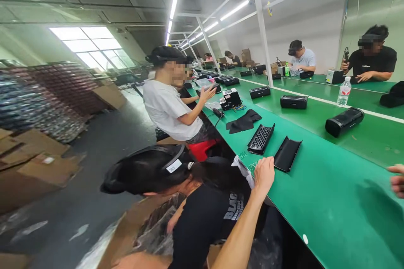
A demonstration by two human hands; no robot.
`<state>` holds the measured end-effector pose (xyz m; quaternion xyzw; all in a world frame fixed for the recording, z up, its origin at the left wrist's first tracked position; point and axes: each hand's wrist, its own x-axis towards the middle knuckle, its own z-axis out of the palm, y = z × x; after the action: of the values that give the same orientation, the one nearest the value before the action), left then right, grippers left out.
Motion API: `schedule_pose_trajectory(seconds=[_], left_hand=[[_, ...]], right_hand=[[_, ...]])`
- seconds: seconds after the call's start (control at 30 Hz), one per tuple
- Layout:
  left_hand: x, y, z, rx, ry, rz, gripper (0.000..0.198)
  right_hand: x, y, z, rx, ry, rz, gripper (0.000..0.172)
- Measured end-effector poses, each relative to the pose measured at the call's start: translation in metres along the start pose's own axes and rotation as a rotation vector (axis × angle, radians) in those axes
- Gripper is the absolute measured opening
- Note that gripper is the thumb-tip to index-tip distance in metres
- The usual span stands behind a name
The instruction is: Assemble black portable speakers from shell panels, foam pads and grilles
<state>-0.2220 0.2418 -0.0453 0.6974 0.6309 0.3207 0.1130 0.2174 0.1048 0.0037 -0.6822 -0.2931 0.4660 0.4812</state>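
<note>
My left hand (264,176) is at the near edge of the green bench, its fingers curled in and pressed together. A crumpled white film (243,169) lies against its thumbless side; I cannot tell whether the fingers hold it. Just beyond the fingertips lies a curved black shell (288,154), hollow side up. Beside that shell is a black grille-like housing half (261,138) with rows of openings. At the right picture edge, my right hand (397,181) shows only in part, raised above the bench, fingers apart and nothing seen in them.
The green bench top (331,201) bears black cloth pieces (243,121), a black boxy device (231,99), finished-looking black speakers (344,122) and a water bottle (344,91). A co-worker in black (214,214) bends over a carton close by my left arm. Another in white (172,105) sits beyond.
</note>
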Motion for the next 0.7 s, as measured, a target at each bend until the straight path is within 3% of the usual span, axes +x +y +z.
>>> schedule_pose_trajectory(seconds=[0.13, 0.23, 0.37, 0.43, 0.57, 0.7], left_hand=[[-0.029, 0.007, -0.017, -0.179, -0.051, 0.143, 0.037], [-0.07, 0.013, -0.035, -0.322, -0.122, 0.199, 0.042], [-0.125, 0.026, -0.054, -0.474, -0.224, 0.153, 0.05], [-0.146, 0.033, -0.056, -0.639, -0.263, 0.038, 0.052], [-0.18, 0.048, -0.052, -1.002, -0.283, -0.278, 0.056], [-0.208, 0.061, -0.047, -1.174, -0.314, -0.436, 0.061]], right_hand=[[-0.02, 0.009, 0.072, 0.037, -0.178, 0.005, 0.067], [-0.031, 0.008, 0.101, 0.056, -0.309, 0.04, 0.074], [-0.066, 0.023, 0.095, 0.104, -0.543, 0.157, 0.074], [-0.088, 0.034, 0.087, 0.113, -0.615, 0.207, 0.073], [-0.124, 0.052, 0.075, 0.144, -0.665, 0.249, 0.064], [-0.143, 0.06, 0.062, 0.178, -0.656, 0.25, 0.059]])
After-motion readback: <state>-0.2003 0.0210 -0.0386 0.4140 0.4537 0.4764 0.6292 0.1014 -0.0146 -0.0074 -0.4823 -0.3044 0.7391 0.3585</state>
